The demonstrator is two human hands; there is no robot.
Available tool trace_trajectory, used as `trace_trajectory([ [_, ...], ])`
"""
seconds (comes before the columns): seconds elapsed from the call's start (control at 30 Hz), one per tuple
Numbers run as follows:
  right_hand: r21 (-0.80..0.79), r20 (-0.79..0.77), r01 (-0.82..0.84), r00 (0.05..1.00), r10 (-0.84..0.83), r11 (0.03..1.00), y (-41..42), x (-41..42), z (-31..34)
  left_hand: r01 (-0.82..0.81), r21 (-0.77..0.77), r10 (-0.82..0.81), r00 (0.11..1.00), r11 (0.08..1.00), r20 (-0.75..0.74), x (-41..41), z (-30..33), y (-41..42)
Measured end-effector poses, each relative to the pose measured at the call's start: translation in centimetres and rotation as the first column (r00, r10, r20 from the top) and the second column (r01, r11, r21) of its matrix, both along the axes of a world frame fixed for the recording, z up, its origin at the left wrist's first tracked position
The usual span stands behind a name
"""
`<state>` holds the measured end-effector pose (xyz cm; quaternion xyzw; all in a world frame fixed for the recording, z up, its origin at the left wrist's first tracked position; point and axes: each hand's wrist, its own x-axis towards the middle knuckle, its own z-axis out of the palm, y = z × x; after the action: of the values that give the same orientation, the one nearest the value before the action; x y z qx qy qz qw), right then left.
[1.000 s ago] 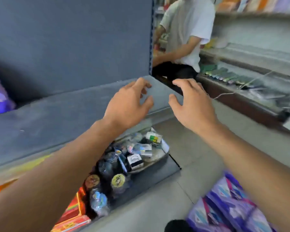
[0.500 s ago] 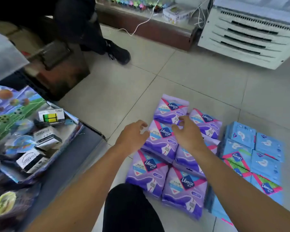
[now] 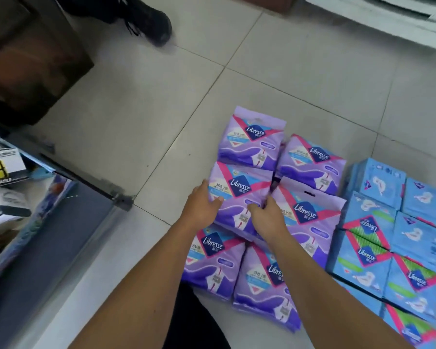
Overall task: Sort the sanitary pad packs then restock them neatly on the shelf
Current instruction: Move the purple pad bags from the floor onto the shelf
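Your left hand (image 3: 202, 206) and right hand (image 3: 267, 217) are both on the same purple Libresse pack (image 3: 239, 195), the middle one in the left column of the purple group. The left hand cups its left edge, thumb lying across the front; the right hand grips its lower right part, fingers curled at the pack's right edge, thumb on the front — so the pack sits clamped between your two hands. Around it the other purple packs (image 3: 310, 217) lie on the tiled floor (image 3: 136, 122) in two overlapping columns: one above (image 3: 253, 142), one up and to the right (image 3: 312, 163), and two nearer you (image 3: 212, 258), partly under your forearms. Just to the right, touching the purple group, lie the blue packs (image 3: 390, 233), stacked flat, some with green-and-pink Libresse labels. To your left is the low shelf (image 3: 68, 222), its grey edge ending at a metal corner bracket, with small boxed goods (image 3: 5, 167) piled on it. Farther off, near the top — another person's black shoe (image 3: 149, 23) on the tiles.
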<state>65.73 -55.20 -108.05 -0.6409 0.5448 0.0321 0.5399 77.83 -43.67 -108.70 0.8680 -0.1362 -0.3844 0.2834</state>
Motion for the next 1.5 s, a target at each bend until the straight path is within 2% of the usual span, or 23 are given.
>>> trace_trajectory([
  [0.07, -0.021, 0.044, 0.045, 0.998, -0.044, 0.999, 0.1, 0.1, -0.1, -0.075, -0.03, 0.073, 0.997, 0.997, -0.036, 0.4, -0.1, 0.8],
  [0.17, -0.029, 0.151, 0.1, 0.984, -0.095, 0.995, 0.5, 0.3, 1.4, -0.218, -0.156, 0.195, 0.969, 0.963, -0.154, 1.2, 1.7, 2.6],
  [0.27, 0.013, 0.332, 0.111, 0.937, -0.108, 0.994, 1.1, 1.8, 5.8, -0.396, -0.333, 0.304, 0.906, 0.856, -0.295, 2.0, 6.9, 4.3],
  [0.33, -0.014, 0.423, 0.067, 0.904, -0.055, 0.998, 1.5, 3.4, 9.6, -0.461, -0.438, 0.346, 0.882, 0.771, -0.32, 2.8, 11.1, 5.5],
  [0.47, -0.096, 0.608, -0.127, 0.778, 0.16, 0.987, 2.6, 7.2, 18.7, -0.454, -0.62, 0.418, 0.883, 0.64, -0.215, 4.8, 20.8, 8.3],
  [0.6, -0.184, 0.773, -0.212, 0.572, 0.274, 0.96, 6.0, 10.2, 27.9, -0.34, -0.77, 0.493, 0.869, 0.54, -0.038, 4.9, 31.0, 13.1],
  [0.8, -0.309, 0.854, -0.313, 0.323, 0.407, 0.898, 17.8, 10.9, 38.5, -0.237, -0.864, 0.619, 0.778, 0.443, 0.104, 1.3, 42.2, 26.1],
  [0.87, -0.337, 0.861, -0.385, 0.244, 0.447, 0.859, 22.9, 12.0, 40.4, -0.251, -0.868, 0.683, 0.719, 0.428, 0.129, 0.9, 44.2, 31.5],
  [1.0, -0.365, 0.843, -0.532, 0.159, 0.513, 0.764, 33.0, 15.0, 42.5, -0.337, -0.87, 0.817, 0.565, 0.361, 0.12, 0.4, 45.9, 41.5],
  [1.13, -0.364, 0.8, -0.659, 0.14, 0.583, 0.658, 41.5, 16.7, 42.6, -0.437, -0.852, 0.905, 0.416, 0.289, 0.093, -1.1, 45.7, 49.4],
  [1.27, -0.342, 0.773, -0.781, 0.081, 0.629, 0.522, 50.1, 17.2, 42.6, -0.491, -0.848, 0.975, 0.185, 0.198, 0.12, -3.7, 45.2, 56.8],
  [1.37, -0.388, 0.77, -0.802, -0.011, 0.638, 0.454, 56.5, 17.4, 42.3, -0.465, -0.875, 0.99, 0.031, 0.136, 0.137, -5.1, 44.4, 62.4],
  [1.5, -0.481, 0.71, -0.799, -0.113, 0.695, 0.361, 63.4, 18.0, 41.9, -0.462, -0.878, 0.983, -0.064, 0.123, 0.172, -6.5, 44.0, 69.0],
])
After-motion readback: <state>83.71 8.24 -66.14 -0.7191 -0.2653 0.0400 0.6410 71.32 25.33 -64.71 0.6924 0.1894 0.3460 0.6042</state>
